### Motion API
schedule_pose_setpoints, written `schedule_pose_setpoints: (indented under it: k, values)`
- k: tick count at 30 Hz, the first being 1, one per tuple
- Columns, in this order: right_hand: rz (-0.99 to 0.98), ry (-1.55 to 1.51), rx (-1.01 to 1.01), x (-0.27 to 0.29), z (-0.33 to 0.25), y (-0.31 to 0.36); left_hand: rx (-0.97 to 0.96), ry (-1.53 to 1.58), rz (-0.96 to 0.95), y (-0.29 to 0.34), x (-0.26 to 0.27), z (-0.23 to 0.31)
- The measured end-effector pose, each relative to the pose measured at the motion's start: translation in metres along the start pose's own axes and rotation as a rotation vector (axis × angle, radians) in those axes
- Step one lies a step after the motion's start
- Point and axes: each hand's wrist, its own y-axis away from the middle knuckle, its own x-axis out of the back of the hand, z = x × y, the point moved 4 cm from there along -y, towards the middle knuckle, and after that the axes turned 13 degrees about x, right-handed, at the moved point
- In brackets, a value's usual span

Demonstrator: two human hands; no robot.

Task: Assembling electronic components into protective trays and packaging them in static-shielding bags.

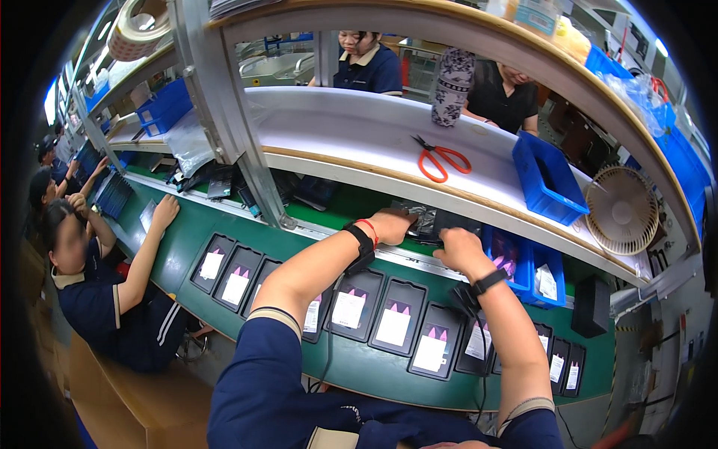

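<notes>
Station: green table (374, 367), long conveyor-like run, seen from the head camera looking down.
Left hand (393, 224): reaches forward to the far edge of the table, fingers curled over a dark flat device (430, 224); black wrist strap and red cord at the wrist.
Right hand (462, 251): just right of the left, fingers bent down onto the same dark flat device; black band on the wrist.
Grip, left: closed down on the device's near-left edge; how firmly, I cannot tell.
Grip, right: fingers folded on the device's right part; contact seen, full clasp not certain.
Device position: under the white shelf (359, 135), at the back of the table, between the two hands, touching both.
Row of trays (393, 322): black flat trays with white and pink labels lie side by side along the near half of the table, apart from the hands.
Blue bins (523, 262): just right of the right hand, holding small items.
Shelf items: orange-handled scissors (441, 161), blue box (550, 179), round fan (621, 209).
Others: a seated person (97, 299) at left, arm out on the table; two more people behind the shelf.
Step (judgement): device is being seated or handled at the back fixture; both hands engaged.
Next move (judgement): calls for a steady two-handed hold and a clear path back toward the trays.
</notes>
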Motion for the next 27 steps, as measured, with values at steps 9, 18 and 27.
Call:
schedule_pose_setpoints:
  k: [9, 18, 27]
  values:
    - [0.026, -0.031, 0.304, -0.069, -0.009, -0.094, -0.024, 0.227, 0.175, 0.133, 0.064, -0.068]
    - [0.173, 0.188, 0.257, -0.04, -0.038, -0.068, 0.423, -0.122, 0.766, 0.396, 0.045, -0.222]
    - [0.629, 0.018, 0.891, -0.04, -0.32, -0.051, 0.743, 0.102, 0.264, 0.427, -0.017, -0.263]
